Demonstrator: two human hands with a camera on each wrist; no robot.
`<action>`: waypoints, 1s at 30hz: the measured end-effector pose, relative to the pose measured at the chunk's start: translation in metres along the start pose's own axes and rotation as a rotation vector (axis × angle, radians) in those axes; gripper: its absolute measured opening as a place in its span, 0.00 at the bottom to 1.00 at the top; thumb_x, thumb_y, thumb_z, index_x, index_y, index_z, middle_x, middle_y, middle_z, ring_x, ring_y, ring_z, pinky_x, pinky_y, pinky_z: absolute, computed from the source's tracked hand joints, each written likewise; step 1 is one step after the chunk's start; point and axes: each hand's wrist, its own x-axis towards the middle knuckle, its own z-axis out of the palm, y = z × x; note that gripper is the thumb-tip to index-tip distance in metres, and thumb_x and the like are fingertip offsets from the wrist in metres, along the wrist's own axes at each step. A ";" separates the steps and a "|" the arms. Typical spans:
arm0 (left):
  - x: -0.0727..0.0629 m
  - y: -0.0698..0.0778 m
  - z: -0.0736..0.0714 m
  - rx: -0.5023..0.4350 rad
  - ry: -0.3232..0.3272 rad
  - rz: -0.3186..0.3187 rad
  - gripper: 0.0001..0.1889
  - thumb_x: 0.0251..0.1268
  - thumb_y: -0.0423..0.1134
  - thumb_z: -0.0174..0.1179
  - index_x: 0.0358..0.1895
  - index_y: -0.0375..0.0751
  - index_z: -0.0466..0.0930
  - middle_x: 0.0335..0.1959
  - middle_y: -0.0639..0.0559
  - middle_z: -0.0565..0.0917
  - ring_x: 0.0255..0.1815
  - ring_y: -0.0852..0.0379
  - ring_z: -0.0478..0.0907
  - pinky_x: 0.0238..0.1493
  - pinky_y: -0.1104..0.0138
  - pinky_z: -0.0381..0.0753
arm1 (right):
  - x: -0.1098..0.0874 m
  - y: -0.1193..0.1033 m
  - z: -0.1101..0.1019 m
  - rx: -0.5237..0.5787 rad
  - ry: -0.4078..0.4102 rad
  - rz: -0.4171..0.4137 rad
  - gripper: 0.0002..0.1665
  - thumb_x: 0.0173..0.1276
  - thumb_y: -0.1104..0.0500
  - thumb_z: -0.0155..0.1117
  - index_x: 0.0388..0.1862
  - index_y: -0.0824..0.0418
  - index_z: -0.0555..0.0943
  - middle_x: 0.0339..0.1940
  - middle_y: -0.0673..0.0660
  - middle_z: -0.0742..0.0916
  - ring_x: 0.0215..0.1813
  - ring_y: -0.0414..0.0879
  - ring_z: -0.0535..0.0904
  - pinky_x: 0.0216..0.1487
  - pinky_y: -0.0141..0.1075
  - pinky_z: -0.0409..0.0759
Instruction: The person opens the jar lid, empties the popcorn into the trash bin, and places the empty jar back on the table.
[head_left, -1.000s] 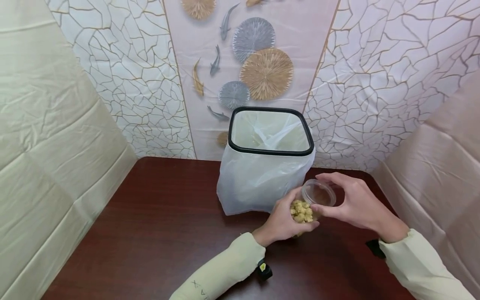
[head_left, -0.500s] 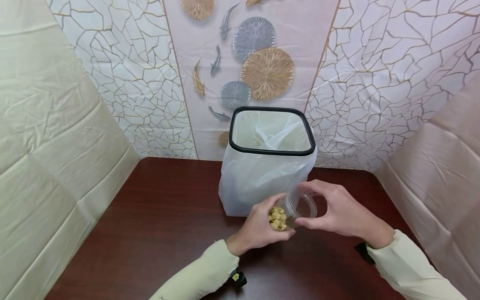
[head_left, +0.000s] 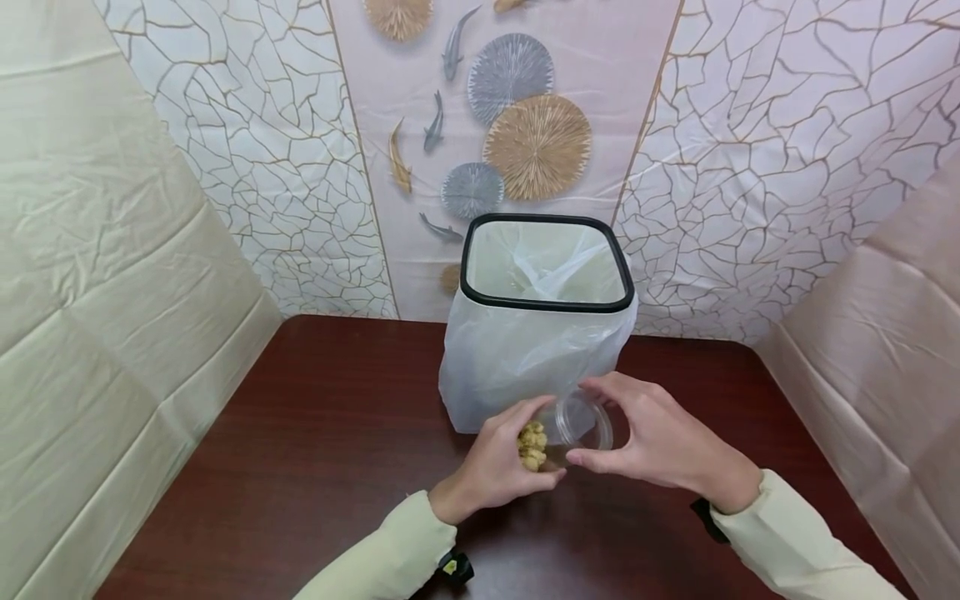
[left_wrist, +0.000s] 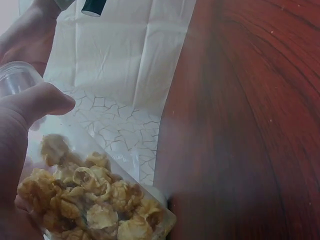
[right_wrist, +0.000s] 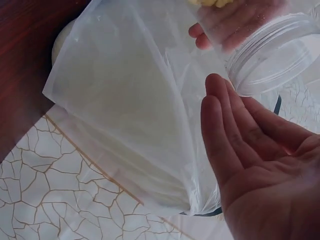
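My left hand [head_left: 495, 462] grips a clear plastic jar [head_left: 553, 432] that lies tilted, its mouth facing right. Caramel-coloured popcorn [left_wrist: 100, 200] fills the jar's lower end. At the other end, the thumb and fingers of my right hand [head_left: 660, 442] span the jar's rim. The right wrist view shows the threaded rim [right_wrist: 280, 55] without a lid, beside my right fingertips; the right thumb is out of that view. Both hands hold the jar above the table, in front of a bin. Part of the popcorn is hidden behind my left fingers.
A bin with a black rim [head_left: 547, 305] and a white plastic liner [head_left: 517, 358] stands at the back of the dark red wooden table [head_left: 337, 433]. A patterned cloth [head_left: 277, 167] hangs behind it, and beige cloth walls [head_left: 90, 292] enclose both sides.
Both hands have carried the jar left and slightly toward me, from the right of the bin to in front of it. The bin has stayed in place.
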 end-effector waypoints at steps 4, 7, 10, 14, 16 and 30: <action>-0.003 0.001 -0.005 0.010 0.001 -0.013 0.45 0.47 0.39 0.83 0.72 0.38 0.73 0.65 0.46 0.84 0.60 0.48 0.85 0.62 0.63 0.85 | 0.001 -0.003 0.002 -0.026 0.015 0.008 0.39 0.54 0.38 0.84 0.57 0.58 0.83 0.42 0.40 0.86 0.41 0.33 0.82 0.42 0.31 0.84; -0.006 0.002 -0.008 0.064 0.008 -0.019 0.45 0.45 0.40 0.84 0.72 0.39 0.73 0.65 0.47 0.84 0.61 0.50 0.85 0.62 0.63 0.85 | 0.001 -0.006 0.005 -0.027 0.016 0.011 0.37 0.55 0.38 0.84 0.55 0.59 0.83 0.40 0.40 0.85 0.40 0.32 0.82 0.42 0.31 0.84; -0.010 0.003 -0.011 0.127 0.009 -0.036 0.46 0.45 0.41 0.84 0.72 0.41 0.74 0.65 0.49 0.84 0.61 0.54 0.84 0.61 0.65 0.85 | 0.002 -0.008 0.008 -0.025 0.020 0.009 0.36 0.55 0.38 0.84 0.54 0.58 0.84 0.38 0.39 0.85 0.39 0.31 0.81 0.42 0.30 0.84; -0.015 0.004 -0.015 0.185 0.010 -0.049 0.47 0.44 0.43 0.85 0.72 0.42 0.74 0.66 0.50 0.83 0.62 0.56 0.84 0.61 0.65 0.85 | 0.003 -0.010 0.012 -0.014 0.017 0.007 0.35 0.55 0.38 0.84 0.54 0.57 0.84 0.37 0.39 0.85 0.38 0.31 0.81 0.41 0.29 0.83; -0.017 0.004 -0.016 0.204 0.009 -0.044 0.47 0.44 0.42 0.85 0.72 0.41 0.75 0.66 0.49 0.83 0.63 0.55 0.84 0.61 0.64 0.85 | 0.003 -0.011 0.014 0.000 0.012 0.010 0.34 0.55 0.39 0.84 0.53 0.57 0.84 0.36 0.40 0.86 0.38 0.31 0.81 0.41 0.29 0.83; -0.019 0.006 -0.026 0.224 -0.019 -0.036 0.46 0.42 0.41 0.85 0.71 0.40 0.76 0.65 0.48 0.84 0.65 0.54 0.83 0.64 0.62 0.84 | 0.005 -0.008 0.022 0.059 0.014 -0.020 0.33 0.54 0.41 0.85 0.51 0.58 0.84 0.35 0.40 0.86 0.37 0.31 0.82 0.40 0.27 0.83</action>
